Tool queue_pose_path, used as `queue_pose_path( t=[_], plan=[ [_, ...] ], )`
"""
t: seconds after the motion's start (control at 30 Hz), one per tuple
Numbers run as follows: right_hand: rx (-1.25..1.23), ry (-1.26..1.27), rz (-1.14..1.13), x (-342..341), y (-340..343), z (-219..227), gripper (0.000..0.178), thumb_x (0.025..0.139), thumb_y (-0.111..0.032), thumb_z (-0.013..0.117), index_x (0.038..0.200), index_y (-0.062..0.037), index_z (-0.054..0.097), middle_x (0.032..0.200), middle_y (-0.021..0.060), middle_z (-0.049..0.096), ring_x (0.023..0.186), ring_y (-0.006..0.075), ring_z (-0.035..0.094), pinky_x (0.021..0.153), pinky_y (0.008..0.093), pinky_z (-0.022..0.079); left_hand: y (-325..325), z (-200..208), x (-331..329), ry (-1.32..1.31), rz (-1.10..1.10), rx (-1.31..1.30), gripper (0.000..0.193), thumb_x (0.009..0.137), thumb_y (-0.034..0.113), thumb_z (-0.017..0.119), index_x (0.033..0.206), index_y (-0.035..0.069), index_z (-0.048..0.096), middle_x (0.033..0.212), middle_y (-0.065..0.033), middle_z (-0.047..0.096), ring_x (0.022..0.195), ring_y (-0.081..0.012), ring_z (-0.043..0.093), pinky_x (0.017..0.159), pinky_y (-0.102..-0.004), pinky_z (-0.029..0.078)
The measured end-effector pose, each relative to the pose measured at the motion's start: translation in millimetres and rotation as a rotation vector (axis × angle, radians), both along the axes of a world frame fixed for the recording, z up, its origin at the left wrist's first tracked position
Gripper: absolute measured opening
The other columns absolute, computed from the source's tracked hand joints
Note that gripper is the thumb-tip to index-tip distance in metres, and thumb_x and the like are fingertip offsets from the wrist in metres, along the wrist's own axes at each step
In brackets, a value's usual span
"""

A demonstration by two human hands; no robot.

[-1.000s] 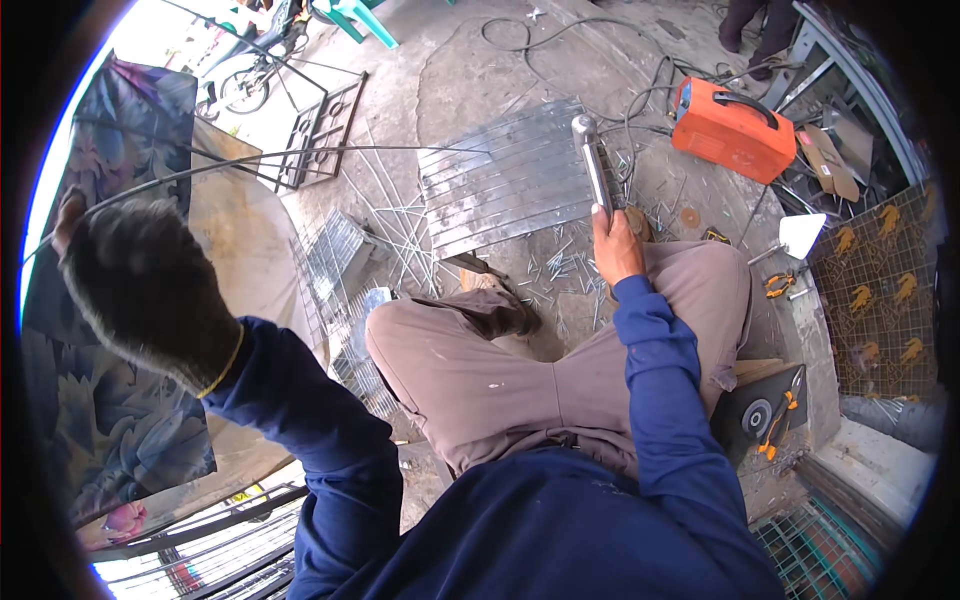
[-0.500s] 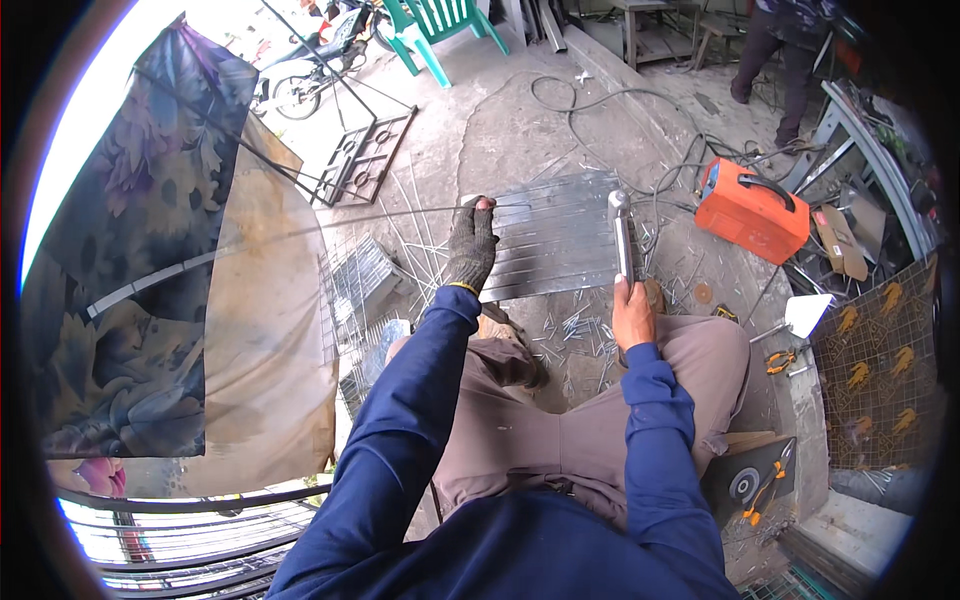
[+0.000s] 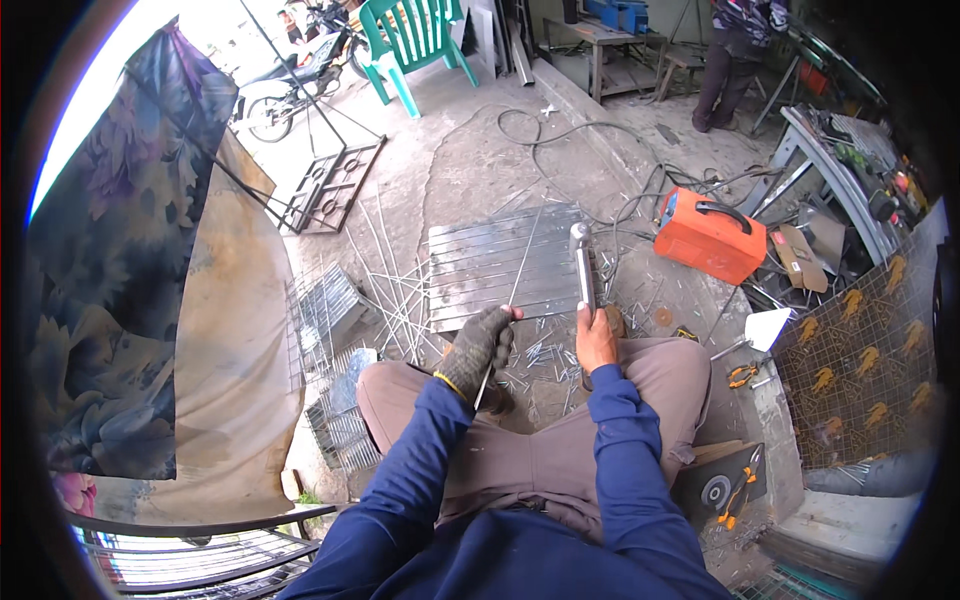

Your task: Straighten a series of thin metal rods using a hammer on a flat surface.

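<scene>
My left hand (image 3: 478,352), in a dark knit glove, is closed around a thin metal rod (image 3: 526,256). The rod slants away over a grey slatted metal plate (image 3: 465,272), and its near end shows below the glove. My bare right hand (image 3: 597,340) grips a silver hammer (image 3: 585,272) low on its handle, with the rounded head up beside the plate's right edge. The plate lies in front of my knees. Cut metal pieces (image 3: 543,355) are scattered on the ground between my legs and the plate.
Long loose rods (image 3: 385,265) and wire grids (image 3: 330,300) lie to the left. An orange machine (image 3: 710,235) with trailing cables (image 3: 640,200) stands at right. Orange-handled pliers (image 3: 740,490) lie near my right knee. A green chair (image 3: 410,45) and another person (image 3: 725,75) are farther off.
My left hand has drawn nearer to my body, and the rod has swung from pointing left to slanting across the plate. The right hand still holds the hammer. The view has shifted.
</scene>
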State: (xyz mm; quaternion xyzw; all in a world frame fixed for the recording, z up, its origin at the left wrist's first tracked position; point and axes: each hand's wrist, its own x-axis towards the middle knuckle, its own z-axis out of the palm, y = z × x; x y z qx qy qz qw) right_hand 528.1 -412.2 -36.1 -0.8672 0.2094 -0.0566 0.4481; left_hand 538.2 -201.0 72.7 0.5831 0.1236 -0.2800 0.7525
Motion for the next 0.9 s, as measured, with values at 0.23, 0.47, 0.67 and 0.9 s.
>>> queue_pose_path(
  t=[0.23,0.47,0.67,0.9],
  plan=[
    [-0.043,-0.035,0.002,1,-12,10,0.056,0.101,-0.052,0.04,0.101,0.0021,0.054,0.103,0.0339,0.063,0.099,0.052,0.059,0.085,0.0553,0.045,-24,-27,-54,0.285,0.126,-0.289,0.018,0.101,0.029,0.055,0.105,0.013,0.062,0.063,0.0044,0.051,0.044,-0.0074,0.043,0.039,-0.0231,0.035],
    [-0.144,-0.105,0.046,9,-16,-5,0.053,0.102,-0.05,0.04,0.1,0.0009,0.054,0.098,0.0332,0.063,0.096,0.0512,0.059,0.082,0.0548,0.045,-14,-32,-86,0.244,0.047,-0.504,0.018,0.099,0.02,0.058,0.113,0.009,0.06,0.079,-0.003,0.065,0.064,-0.0145,0.065,0.055,-0.0251,0.053],
    [-0.005,0.02,0.013,-4,-1,11,0.05,0.103,-0.047,0.041,0.1,0.0014,0.052,0.095,0.0311,0.064,0.094,0.0497,0.06,0.08,0.0541,0.045,-10,-58,-91,0.24,-0.008,-0.533,0.021,0.098,0.01,0.056,0.118,0.006,0.057,0.091,-0.0053,0.068,0.077,-0.0162,0.068,0.067,-0.0284,0.058],
    [0.035,0.037,-0.005,-3,0,6,0.05,0.103,-0.048,0.041,0.101,0.0004,0.052,0.093,0.0308,0.064,0.092,0.0504,0.06,0.079,0.0541,0.045,-7,-55,-88,0.258,-0.081,-0.538,0.024,0.098,0.007,0.055,0.122,0.003,0.055,0.095,-0.0102,0.069,0.079,-0.0214,0.071,0.07,-0.0322,0.06]
  ],
)
